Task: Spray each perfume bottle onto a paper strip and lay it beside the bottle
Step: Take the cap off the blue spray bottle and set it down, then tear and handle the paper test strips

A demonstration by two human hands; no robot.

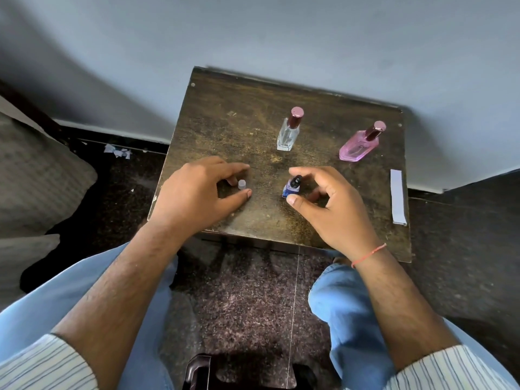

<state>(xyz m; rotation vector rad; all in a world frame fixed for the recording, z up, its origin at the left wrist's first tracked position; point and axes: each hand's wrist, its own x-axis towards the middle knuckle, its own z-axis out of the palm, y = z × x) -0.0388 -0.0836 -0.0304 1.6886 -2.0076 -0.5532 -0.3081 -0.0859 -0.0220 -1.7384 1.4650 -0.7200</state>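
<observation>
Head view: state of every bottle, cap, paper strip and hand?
Blue bottle: upright, cap off, nozzle bare.
Small clear cap: standing on the table, loose.
Clear bottle: upright, capped.
Pink bottle: upright, capped.
Paper strips: lying flat at the table's right edge.
Left hand: fingers arched round the cap, grip unclear.
Right hand: fingers curled round the blue bottle.

Looks like a room in a home, likely a bedroom corner. Small worn wooden table (225, 122) pushed against a plain pale blue wall (281, 32), dark speckled stone floor (247, 291) with a white skirting strip. Grey checked cushion or bedding (36, 175) at left, torn paper scraps (118, 152) on the floor, dark plastic stool (197, 370) under the seated person.
</observation>
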